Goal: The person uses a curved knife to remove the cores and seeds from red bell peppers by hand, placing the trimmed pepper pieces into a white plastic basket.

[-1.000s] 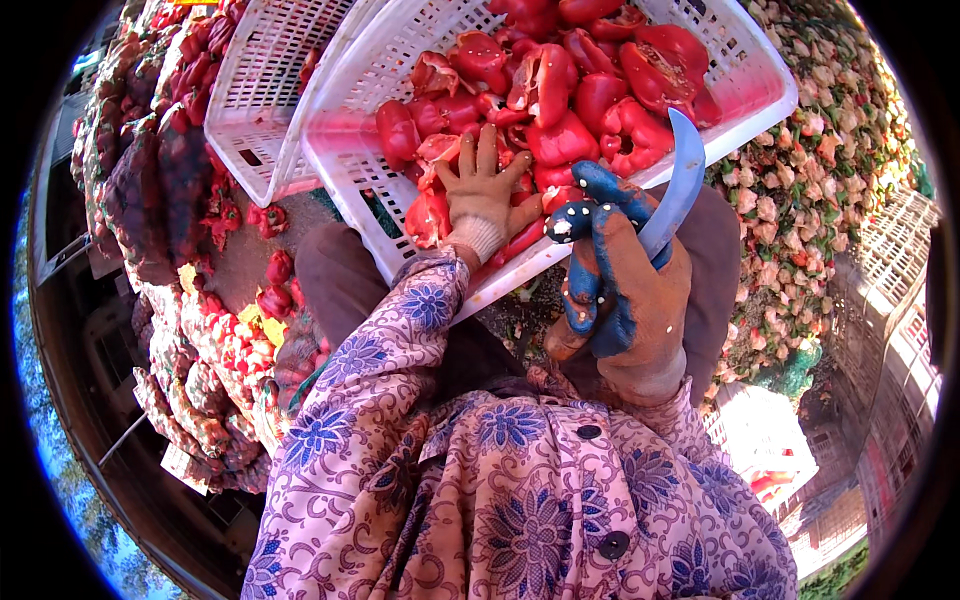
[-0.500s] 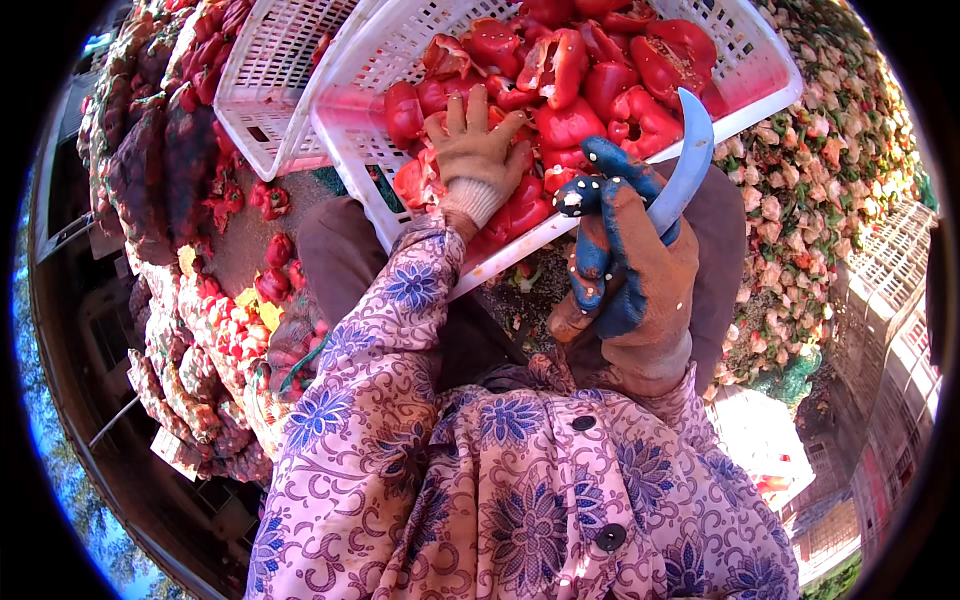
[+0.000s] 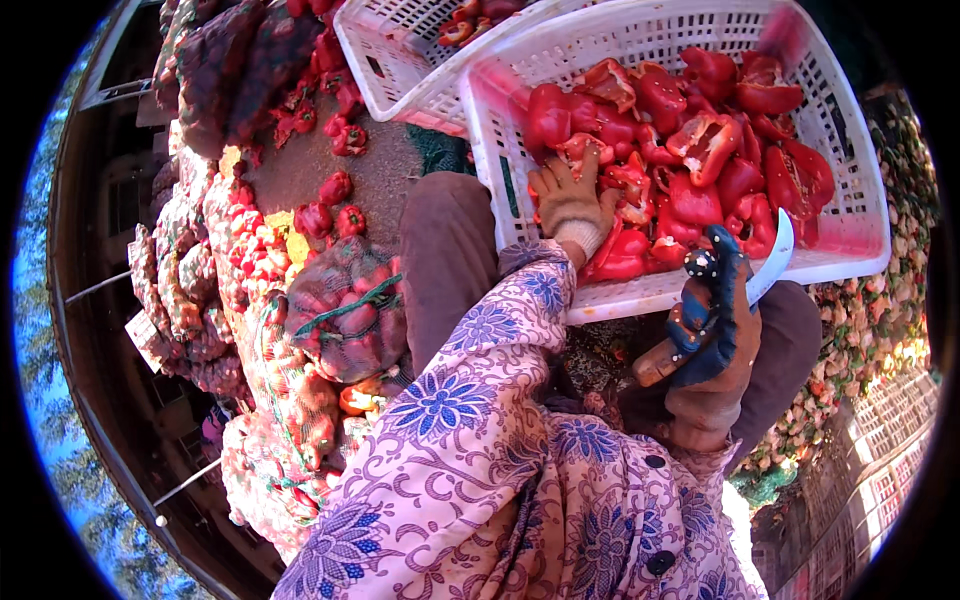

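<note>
My left hand (image 3: pixel 574 203), in a tan work glove, lies back-up on the cut red bell peppers (image 3: pixel 690 197) in the near left part of a white plastic crate (image 3: pixel 850 262). Its fingers are spread over the pieces, and the palm side is hidden. Just off the crate's near edge, above my right knee, my right hand (image 3: pixel 712 335) is closed round a knife with a curved blade (image 3: pixel 773 258). The blade points up beside the crate's rim, and the fist hides the handle. Pale seeds stick to this hand's brown and dark blue glove.
A second white crate (image 3: pixel 385 75) with pepper pieces adjoins at the far left. On the left stand net sacks of red peppers (image 3: pixel 350 312), with loose peppers (image 3: pixel 335 188) on the ground. A heap of pale pepper cores (image 3: pixel 850 330) lies to the right.
The view has swung left, so crate and hands appear further right. My left hand still rests on the peppers near the crate's left side; my right hand still holds the knife.
</note>
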### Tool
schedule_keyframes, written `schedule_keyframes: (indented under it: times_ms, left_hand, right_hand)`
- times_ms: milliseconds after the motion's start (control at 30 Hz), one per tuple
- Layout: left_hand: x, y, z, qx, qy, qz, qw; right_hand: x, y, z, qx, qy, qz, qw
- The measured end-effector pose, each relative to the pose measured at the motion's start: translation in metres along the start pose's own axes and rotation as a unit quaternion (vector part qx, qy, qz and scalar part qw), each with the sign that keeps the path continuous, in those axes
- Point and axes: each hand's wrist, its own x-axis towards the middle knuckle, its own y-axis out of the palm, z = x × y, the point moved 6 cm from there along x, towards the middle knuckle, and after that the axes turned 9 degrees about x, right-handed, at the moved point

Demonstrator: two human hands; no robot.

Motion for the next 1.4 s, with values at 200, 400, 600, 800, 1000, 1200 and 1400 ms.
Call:
schedule_keyframes:
  times_ms: [200, 400, 600, 800, 1000, 1200, 1400]
  left_hand:
    - [0.012, -0.021, 0.026, -0.113, -0.079, 0.126, 0.982]
    - [0.007, -0.137, 0.090, -0.347, -0.119, -0.031, 0.930]
    - [-0.098, -0.222, 0.225, -0.531, -0.213, -0.120, 0.811]
    - [-0.198, -0.239, 0.330, -0.747, -0.233, -0.268, 0.562]
    - [-0.277, -0.152, 0.416, -0.708, -0.371, -0.300, 0.521]
    - [-0.311, -0.107, 0.429, -0.707, -0.451, -0.248, 0.485]
    - [-0.290, -0.082, 0.456, -0.717, -0.451, -0.223, 0.482]
  right_hand:
    - [-0.001, -0.009, -0.037, 0.009, 0.072, 0.092, 0.993]
    - [-0.003, 0.008, -0.061, -0.026, 0.027, 0.156, 0.987]
    - [-0.083, 0.035, -0.114, -0.149, 0.147, 0.213, 0.954]
    - [-0.180, 0.087, -0.093, -0.258, -0.010, 0.248, 0.934]
    - [-0.241, 0.126, -0.091, -0.243, -0.137, 0.411, 0.868]
    - [-0.246, 0.143, -0.109, -0.145, -0.005, 0.505, 0.851]
    - [-0.213, 0.150, -0.126, -0.177, 0.015, 0.526, 0.832]
